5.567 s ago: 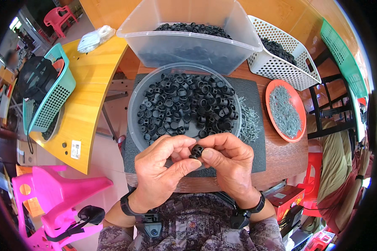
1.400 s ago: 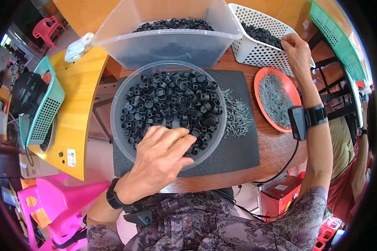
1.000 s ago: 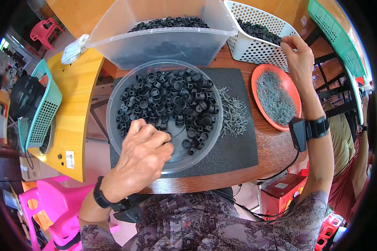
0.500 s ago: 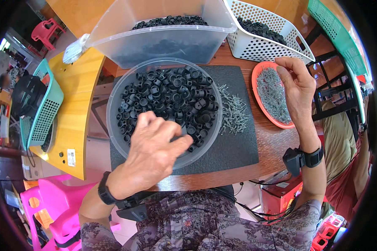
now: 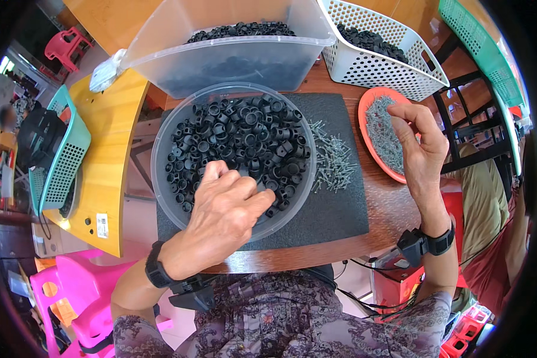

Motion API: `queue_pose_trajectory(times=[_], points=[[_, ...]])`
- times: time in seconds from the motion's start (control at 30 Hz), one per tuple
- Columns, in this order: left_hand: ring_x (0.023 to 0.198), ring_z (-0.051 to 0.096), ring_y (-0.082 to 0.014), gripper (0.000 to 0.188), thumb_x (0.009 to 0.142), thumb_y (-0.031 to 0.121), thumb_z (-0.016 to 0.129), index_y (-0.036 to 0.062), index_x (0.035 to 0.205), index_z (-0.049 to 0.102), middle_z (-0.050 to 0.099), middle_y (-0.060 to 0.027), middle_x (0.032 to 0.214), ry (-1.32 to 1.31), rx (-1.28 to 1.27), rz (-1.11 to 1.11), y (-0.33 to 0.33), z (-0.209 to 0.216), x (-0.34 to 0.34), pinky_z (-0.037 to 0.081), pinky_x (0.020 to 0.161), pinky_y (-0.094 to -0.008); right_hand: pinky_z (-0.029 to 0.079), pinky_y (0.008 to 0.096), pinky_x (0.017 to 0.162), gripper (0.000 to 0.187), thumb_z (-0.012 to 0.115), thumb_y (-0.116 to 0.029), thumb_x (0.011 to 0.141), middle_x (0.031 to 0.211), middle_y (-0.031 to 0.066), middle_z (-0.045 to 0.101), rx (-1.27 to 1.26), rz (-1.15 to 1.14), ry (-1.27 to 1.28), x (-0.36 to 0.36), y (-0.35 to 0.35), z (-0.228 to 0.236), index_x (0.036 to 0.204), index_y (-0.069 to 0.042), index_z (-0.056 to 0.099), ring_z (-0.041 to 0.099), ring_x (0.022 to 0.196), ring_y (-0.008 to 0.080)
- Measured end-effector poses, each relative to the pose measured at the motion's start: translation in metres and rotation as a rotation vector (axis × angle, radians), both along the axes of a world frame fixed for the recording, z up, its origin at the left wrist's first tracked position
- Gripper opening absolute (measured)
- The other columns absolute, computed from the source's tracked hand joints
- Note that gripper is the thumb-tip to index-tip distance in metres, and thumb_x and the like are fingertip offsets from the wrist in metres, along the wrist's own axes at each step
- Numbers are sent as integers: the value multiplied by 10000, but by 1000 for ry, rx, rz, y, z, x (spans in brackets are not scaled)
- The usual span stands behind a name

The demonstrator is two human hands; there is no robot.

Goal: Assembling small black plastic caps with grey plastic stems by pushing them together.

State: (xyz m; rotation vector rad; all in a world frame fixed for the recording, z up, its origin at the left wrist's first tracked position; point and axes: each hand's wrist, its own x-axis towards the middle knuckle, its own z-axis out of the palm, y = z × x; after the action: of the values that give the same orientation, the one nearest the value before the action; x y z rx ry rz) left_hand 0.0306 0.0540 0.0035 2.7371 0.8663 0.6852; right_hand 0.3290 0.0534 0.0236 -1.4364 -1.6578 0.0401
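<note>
My left hand (image 5: 224, 206) is over the front of a round clear plastic tub (image 5: 161, 185) heaped with small black ring-like plastic parts (image 5: 238, 128). Its fingers curl downward; whatever they hold is hidden from view. On the right, my right hand (image 5: 425, 152) hovers at the edge of an oval orange-red plate (image 5: 363, 128) full of small silver screws (image 5: 380, 125). Thumb and forefinger come together in a pinch, and anything between them is too small to make out. A loose pile of screws (image 5: 334, 164) lies between tub and plate on a dark mat (image 5: 340, 221).
Behind the tub stand a large translucent bin (image 5: 221, 65) and a white perforated basket (image 5: 376, 74), both containing black parts. A yellow table (image 5: 110, 149) with a green basket (image 5: 71, 140) is at left, a pink chair (image 5: 83, 280) below it. Another person's leg (image 5: 483, 203) shows at right.
My right hand has come slightly down, its pinch now lower over the plate's right side. My left hand has shifted only a little and stays at the tub.
</note>
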Motion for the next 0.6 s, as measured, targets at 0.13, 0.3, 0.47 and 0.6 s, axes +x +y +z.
queue_pose_trajectory(times=[0.13,0.3,0.47,0.6], points=[[624,451,-212,172,625,-18,592,34,785,631,436,-50,626,36,38,-57,1,-6,9,340,688,-354,442,251,664,141,612,51,780,835,75,610,-7,25,-16,-5,-6,2,909,-3,617,568,743,152],[620,439,-228,122,595,-8,626,38,691,567,410,-59,619,47,31,-63,2,-6,9,336,685,-361,460,286,637,133,637,33,749,825,96,622,0,121,-86,-25,-31,13,877,1,618,596,736,232],[613,454,-231,138,597,4,666,42,674,558,443,-66,615,48,-28,0,-2,-2,-13,346,691,-364,438,312,518,221,670,-221,802,766,121,668,53,619,109,-75,-63,44,799,-9,608,590,605,211],[650,504,-246,164,620,20,709,34,755,618,553,-68,704,-213,-166,79,-4,10,-22,378,679,-358,448,304,510,204,724,-164,745,746,102,677,-124,777,106,-92,-88,89,855,-16,636,605,606,206]])
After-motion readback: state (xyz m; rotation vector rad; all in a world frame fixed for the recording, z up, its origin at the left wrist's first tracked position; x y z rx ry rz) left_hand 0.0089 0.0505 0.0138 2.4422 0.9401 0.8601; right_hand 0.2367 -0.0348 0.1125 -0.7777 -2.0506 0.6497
